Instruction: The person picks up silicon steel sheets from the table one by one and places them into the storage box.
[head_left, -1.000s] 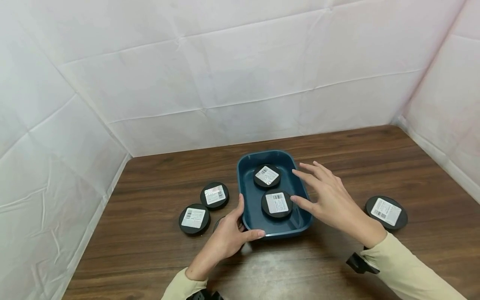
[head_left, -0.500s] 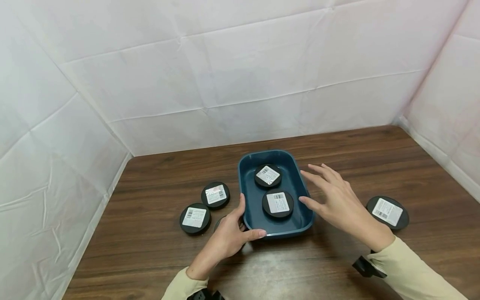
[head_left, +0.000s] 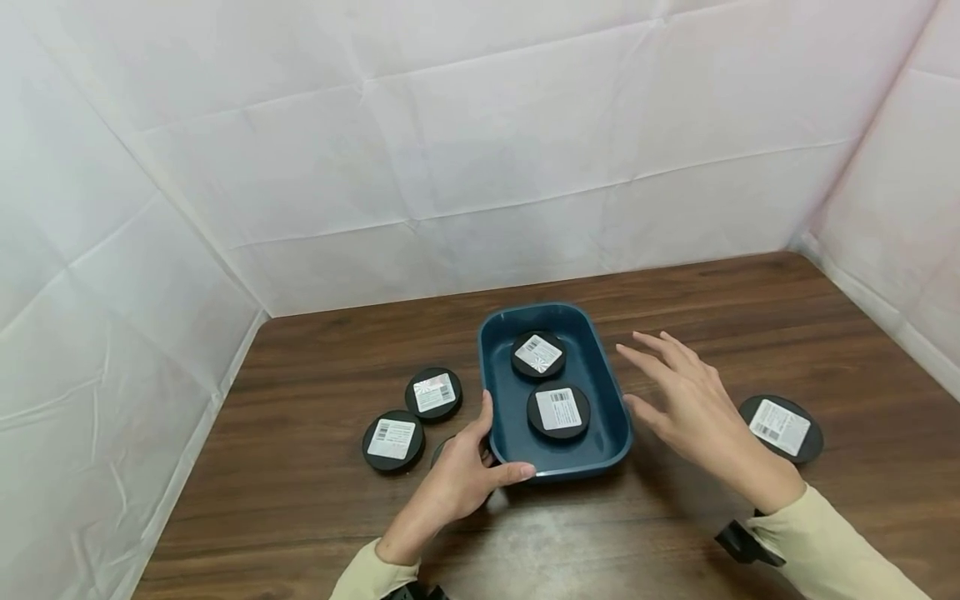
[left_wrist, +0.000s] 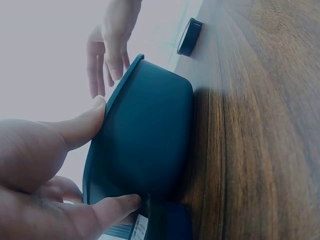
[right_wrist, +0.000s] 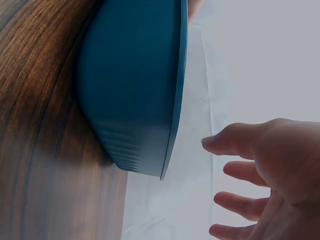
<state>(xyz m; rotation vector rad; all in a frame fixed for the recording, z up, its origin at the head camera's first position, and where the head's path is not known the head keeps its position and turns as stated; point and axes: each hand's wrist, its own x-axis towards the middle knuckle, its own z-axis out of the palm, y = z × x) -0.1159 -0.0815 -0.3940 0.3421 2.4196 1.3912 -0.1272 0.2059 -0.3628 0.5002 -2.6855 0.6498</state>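
A dark blue plastic tub (head_left: 611,425) stands on the wooden table, and two flat round black discs with white barcode labels lie in it, a rear disc (head_left: 538,354) and a front disc (head_left: 558,412). My left hand (head_left: 461,479) spans the tub's near left corner. Its thumb rests at the front rim and its straight index finger lies along the left side; in the left wrist view a fingertip (left_wrist: 131,201) touches the outer wall. My right hand (head_left: 686,408), fingers spread and holding nothing, hovers just right of the tub, apart from its rim in the right wrist view.
Left of the tub lie two more labelled discs, one disc (head_left: 433,394) behind another disc (head_left: 393,442). A partly hidden disc (head_left: 438,450) sits behind my left hand. Beyond my right wrist lies another disc (head_left: 782,428). White sheeting (head_left: 450,150) walls the table's back and sides.
My right hand has drawn back to the right, from over the tub's right rim to beside it. The left hand stays at the corner, and the discs in the tub keep their places.
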